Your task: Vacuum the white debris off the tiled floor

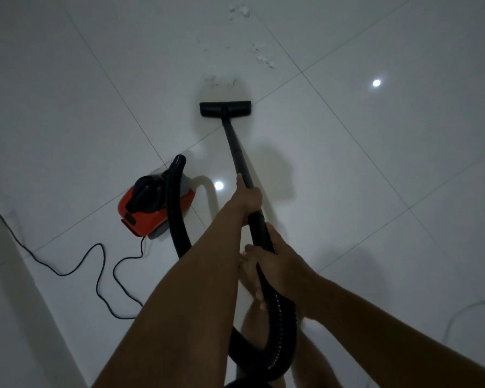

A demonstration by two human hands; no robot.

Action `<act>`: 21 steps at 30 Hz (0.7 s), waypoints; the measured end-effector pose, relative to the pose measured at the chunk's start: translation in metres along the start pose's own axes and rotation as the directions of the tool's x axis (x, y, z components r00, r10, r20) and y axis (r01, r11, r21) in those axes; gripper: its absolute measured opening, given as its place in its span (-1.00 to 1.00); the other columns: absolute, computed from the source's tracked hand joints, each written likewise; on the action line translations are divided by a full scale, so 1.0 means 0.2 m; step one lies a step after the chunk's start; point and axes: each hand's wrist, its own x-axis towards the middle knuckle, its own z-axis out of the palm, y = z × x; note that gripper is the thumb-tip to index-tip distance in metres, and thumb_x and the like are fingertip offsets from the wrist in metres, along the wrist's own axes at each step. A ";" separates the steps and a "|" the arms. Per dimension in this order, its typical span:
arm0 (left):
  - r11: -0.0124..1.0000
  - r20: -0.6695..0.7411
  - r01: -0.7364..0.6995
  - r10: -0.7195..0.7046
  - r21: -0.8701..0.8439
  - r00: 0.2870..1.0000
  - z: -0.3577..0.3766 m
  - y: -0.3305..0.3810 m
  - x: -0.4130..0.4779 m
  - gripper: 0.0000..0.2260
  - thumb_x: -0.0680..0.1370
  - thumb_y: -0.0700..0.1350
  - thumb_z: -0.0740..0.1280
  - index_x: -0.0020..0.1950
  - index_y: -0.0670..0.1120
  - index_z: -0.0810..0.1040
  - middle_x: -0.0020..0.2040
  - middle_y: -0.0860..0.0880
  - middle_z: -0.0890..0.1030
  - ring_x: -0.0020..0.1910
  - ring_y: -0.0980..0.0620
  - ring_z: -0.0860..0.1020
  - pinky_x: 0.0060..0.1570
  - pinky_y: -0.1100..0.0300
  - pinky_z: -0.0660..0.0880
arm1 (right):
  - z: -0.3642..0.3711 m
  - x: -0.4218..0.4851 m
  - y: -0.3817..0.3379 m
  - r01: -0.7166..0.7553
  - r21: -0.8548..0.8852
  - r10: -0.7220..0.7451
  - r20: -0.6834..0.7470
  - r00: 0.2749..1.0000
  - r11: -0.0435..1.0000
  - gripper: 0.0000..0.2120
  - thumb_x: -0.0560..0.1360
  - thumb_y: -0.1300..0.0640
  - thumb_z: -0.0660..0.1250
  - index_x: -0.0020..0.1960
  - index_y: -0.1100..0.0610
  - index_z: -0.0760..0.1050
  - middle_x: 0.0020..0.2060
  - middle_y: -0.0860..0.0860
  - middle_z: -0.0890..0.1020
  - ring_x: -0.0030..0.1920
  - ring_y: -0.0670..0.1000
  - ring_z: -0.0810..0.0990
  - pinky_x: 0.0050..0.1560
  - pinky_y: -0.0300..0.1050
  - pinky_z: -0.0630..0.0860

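Both hands, left hand (248, 198) and right hand (275, 261), are gripping the black vacuum wand (237, 152); its flat floor head (225, 109) is sitting just short of scattered white debris (221, 81), mostly uncollected on the glossy tiled floor (361, 163)

One vacuum (154, 204), two hands (248, 198) (debris scattered).
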 end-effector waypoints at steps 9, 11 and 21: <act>0.997 -0.042 -0.069 0.068 -0.018 0.997 0.12 -0.14 0.09 -0.37 0.68 -0.11 0.09 0.58 0.16 -0.26 0.10 -0.09 0.44 -0.18 -0.02 0.45 -0.30 0.13 0.46 | -0.09 -0.01 0.14 -0.027 0.105 0.033 -0.055 0.998 0.994 -0.50 0.71 -0.06 0.16 0.59 -0.31 0.10 0.01 0.11 0.66 -0.39 -0.08 0.59 -0.52 -0.32 0.53; 0.996 -0.043 -0.085 0.085 0.002 0.995 0.10 -0.16 0.10 -0.37 0.67 -0.12 0.09 0.59 0.15 -0.23 0.05 -0.08 0.45 -0.20 -0.02 0.45 -0.33 0.14 0.45 | -0.07 -0.01 0.16 -0.070 0.120 0.076 -0.043 0.996 0.990 -0.45 0.71 -0.08 0.14 0.61 -0.34 0.00 0.01 0.16 0.68 -0.35 -0.04 0.58 -0.52 -0.32 0.52; 0.995 -0.066 -0.102 0.102 0.004 0.993 0.14 -0.29 0.17 -0.39 0.66 -0.13 0.11 0.60 0.14 -0.16 -0.08 -0.08 0.44 -0.24 0.00 0.43 -0.31 0.13 0.47 | -0.06 0.05 0.32 -0.074 0.058 0.077 -0.067 0.995 0.996 -0.44 0.71 -0.08 0.13 0.61 -0.35 -0.03 0.01 0.24 0.67 -0.30 0.02 0.58 -0.46 -0.23 0.56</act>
